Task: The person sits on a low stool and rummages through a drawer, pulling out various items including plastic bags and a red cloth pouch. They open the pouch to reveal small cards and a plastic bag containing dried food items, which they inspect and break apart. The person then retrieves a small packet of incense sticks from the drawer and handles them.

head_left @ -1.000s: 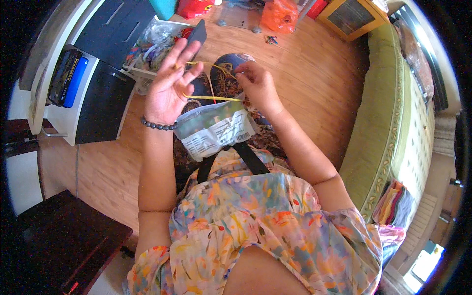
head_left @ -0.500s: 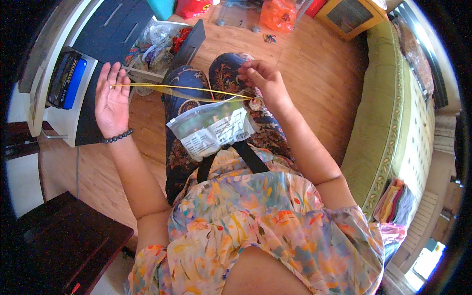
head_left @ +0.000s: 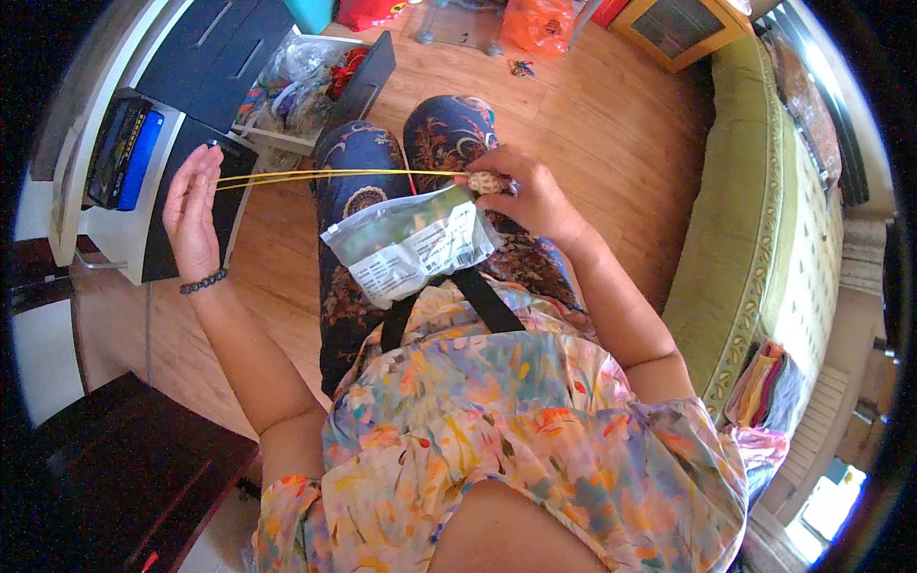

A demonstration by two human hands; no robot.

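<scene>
A yellow cord loop (head_left: 330, 174) stretches taut across my lap between my two hands. Its left end runs round the fingers of my left hand (head_left: 194, 220), which are stretched out flat, so that hand is open. At the right end hangs a small carved beige pendant (head_left: 485, 183), pinched by my right hand (head_left: 535, 196); part of the pendant is covered by the fingers. A short red section shows on the cord near the middle. Below the cord, a clear zip bag with a white printed label (head_left: 415, 244) lies on my thighs, partly over black straps (head_left: 489, 304).
At the upper left, an open drawer (head_left: 368, 91) holds plastic bags and red items. A dark cabinet (head_left: 205, 48) stands behind it. The green sofa (head_left: 740, 239) runs along the right. Folded cloths (head_left: 769, 387) lie on it. An orange plastic bag (head_left: 537, 27) sits on the floor ahead.
My right hand has turned and closed its fingers on the pendant, which hung from the cord before. My left hand has shifted slightly left and down, its fingers drawn closer together.
</scene>
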